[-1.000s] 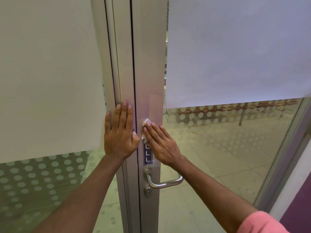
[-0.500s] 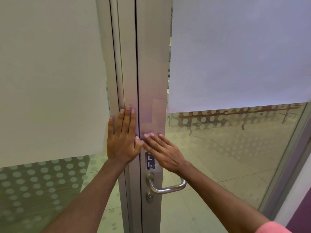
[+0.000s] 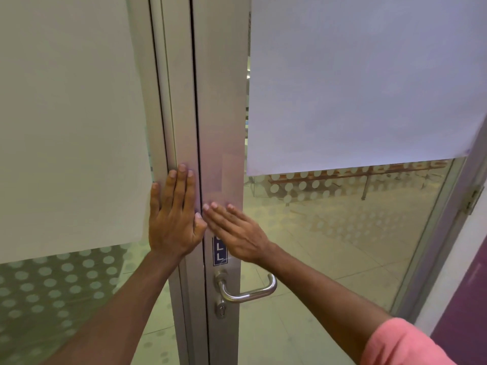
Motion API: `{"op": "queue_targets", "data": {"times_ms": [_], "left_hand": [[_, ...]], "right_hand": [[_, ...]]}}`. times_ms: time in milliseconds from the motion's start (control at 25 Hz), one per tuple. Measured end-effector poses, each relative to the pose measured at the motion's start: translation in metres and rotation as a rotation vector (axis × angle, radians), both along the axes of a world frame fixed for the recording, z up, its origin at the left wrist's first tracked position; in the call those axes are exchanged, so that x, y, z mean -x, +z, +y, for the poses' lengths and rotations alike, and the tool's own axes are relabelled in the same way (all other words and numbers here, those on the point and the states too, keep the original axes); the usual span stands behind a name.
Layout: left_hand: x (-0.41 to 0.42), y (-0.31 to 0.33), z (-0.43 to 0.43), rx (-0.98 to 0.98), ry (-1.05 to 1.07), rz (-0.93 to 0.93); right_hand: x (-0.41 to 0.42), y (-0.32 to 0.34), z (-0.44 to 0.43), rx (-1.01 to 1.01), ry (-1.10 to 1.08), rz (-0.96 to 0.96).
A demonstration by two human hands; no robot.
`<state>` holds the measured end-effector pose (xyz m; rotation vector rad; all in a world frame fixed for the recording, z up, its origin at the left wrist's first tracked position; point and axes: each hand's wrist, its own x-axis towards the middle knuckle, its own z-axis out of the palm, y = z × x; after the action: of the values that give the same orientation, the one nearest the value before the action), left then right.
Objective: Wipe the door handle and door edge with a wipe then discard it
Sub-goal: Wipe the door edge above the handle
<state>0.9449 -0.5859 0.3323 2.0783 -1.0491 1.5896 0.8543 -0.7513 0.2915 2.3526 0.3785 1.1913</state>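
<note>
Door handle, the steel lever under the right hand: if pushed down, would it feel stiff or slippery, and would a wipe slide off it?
The door handle looks like brushed metal tubing, so probably rigid and fairly smooth; a wipe would likely glide. Its bent-back end may catch a slipping hand. It is apart from the right hand, which lies flat on the door edge above.

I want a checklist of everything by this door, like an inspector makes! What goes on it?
Surface: metal door frame between two glass panels; each panel has a white sheet and dots.
Job's things: door handle untouched, below the blue sign; wipe not visible, maybe under the right hand.
Clutter: nothing seen.
Hands: left hand flat on the fixed frame; right hand flat on the door edge above the handle, partly covering the sign.
Cables: nothing seen.
Surroundings: tiled floor and a bench behind the glass; hinge and purple wall on the right.
</note>
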Motion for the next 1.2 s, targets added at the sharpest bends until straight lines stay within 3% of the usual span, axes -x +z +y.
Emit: {"op": "queue_targets", "data": {"times_ms": [120, 320, 560, 880, 960, 1200], "left_hand": [[0.0, 0.0, 0.0, -0.006, 0.015, -0.005], [0.0, 0.001, -0.001, 0.002, 0.023, 0.009], [-0.002, 0.0, 0.0, -0.002, 0.013, 0.001], [0.001, 0.001, 0.0, 0.002, -0.001, 0.008], [0.002, 0.001, 0.0, 0.01, -0.013, 0.009], [0.001, 0.002, 0.001, -0.005, -0.006, 0.006]], "right_hand": [[0.009, -0.004, -0.002, 0.08, -0.034, 0.055], [-0.011, 0.01, 0.024, -0.278, -0.113, -0.164], [0.023, -0.015, -0.012, 0.041, -0.135, 0.014], [0.005, 0.08, -0.021, -0.055, -0.114, -0.193], [0.004, 0.061, -0.022, 0.019, -0.072, -0.108], [0.034, -0.039, -0.031, 0.394, -0.074, 0.378]]}}
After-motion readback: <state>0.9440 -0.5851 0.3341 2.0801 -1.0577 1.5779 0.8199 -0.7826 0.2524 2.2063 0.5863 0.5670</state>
